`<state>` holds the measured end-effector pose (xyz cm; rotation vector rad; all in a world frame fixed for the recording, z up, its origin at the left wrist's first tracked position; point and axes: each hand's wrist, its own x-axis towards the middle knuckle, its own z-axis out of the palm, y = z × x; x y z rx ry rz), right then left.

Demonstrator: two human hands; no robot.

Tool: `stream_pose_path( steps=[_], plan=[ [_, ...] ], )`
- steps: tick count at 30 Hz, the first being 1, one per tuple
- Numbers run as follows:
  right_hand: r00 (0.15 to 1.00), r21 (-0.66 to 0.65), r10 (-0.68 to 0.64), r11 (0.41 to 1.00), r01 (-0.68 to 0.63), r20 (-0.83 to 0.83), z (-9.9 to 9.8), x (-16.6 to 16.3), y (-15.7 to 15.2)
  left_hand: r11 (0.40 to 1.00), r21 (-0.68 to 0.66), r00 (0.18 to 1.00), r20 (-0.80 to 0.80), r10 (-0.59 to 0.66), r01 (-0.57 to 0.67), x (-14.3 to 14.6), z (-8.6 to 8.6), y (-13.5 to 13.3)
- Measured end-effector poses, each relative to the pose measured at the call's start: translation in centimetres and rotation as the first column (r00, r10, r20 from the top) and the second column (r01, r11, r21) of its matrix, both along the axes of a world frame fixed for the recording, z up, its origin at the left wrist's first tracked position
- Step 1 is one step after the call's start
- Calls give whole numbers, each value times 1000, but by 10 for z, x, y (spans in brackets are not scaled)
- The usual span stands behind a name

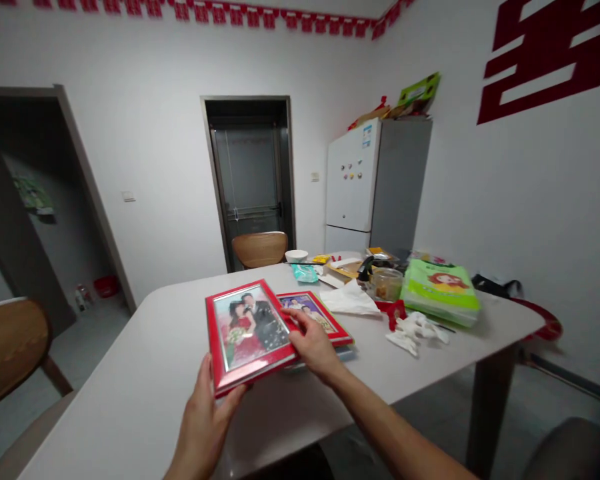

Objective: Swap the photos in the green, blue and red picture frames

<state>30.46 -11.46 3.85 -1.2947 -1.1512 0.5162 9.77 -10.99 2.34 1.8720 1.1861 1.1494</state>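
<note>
A red picture frame (pixel 253 330) with a photo of a couple is held tilted above the table. My left hand (pixel 205 407) is closed on its lower left corner, with the thumb along the side. My right hand (pixel 313 343) grips its right edge, thumb and fingers at the side. Just behind and to the right, partly covered by my right hand, lies a second red picture frame (pixel 325 317) with a purple-backed photo. Under that one shows the edge of a pale flat item that I cannot make out.
The white table (pixel 145 373) carries a green tissue pack (pixel 440 290), crumpled tissues (pixel 417 331), a clear plastic tub (pixel 387 283), a teal packet (pixel 305 273) and a white bowl (pixel 296 255). Wooden chairs stand at the far side (pixel 260 249) and left (pixel 13 353).
</note>
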Motion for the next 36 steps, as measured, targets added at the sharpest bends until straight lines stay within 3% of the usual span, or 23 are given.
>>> stream_pose_path(
  steps=[3,5,9,14,18,23,30,36],
  plan=[
    [1000,-29,6,1000,-7,-23,8,46,9,987,63,989,-2,-147,147,49,17,15],
    [1000,-54,-9,999,9,-15,6,72,13,975,68,978,-29,-208,209,77,16,27],
    [997,-125,-70,990,72,17,-9,110,16,974,47,974,-51,-219,221,114,-6,43],
    [986,-223,-159,961,165,43,-36,137,16,978,22,975,-90,-205,207,129,-35,42],
    [993,-293,-121,949,117,4,-51,135,10,983,7,978,-105,-180,181,130,-51,43],
    [998,-267,-36,964,22,-50,-57,105,3,992,54,989,-107,-107,113,116,-63,49],
    [988,-262,-153,952,155,31,-57,69,0,989,145,995,-94,19,-6,78,-64,48],
    [985,-251,-149,953,167,89,-68,59,0,993,100,996,-65,-58,64,48,-59,50]
  ],
)
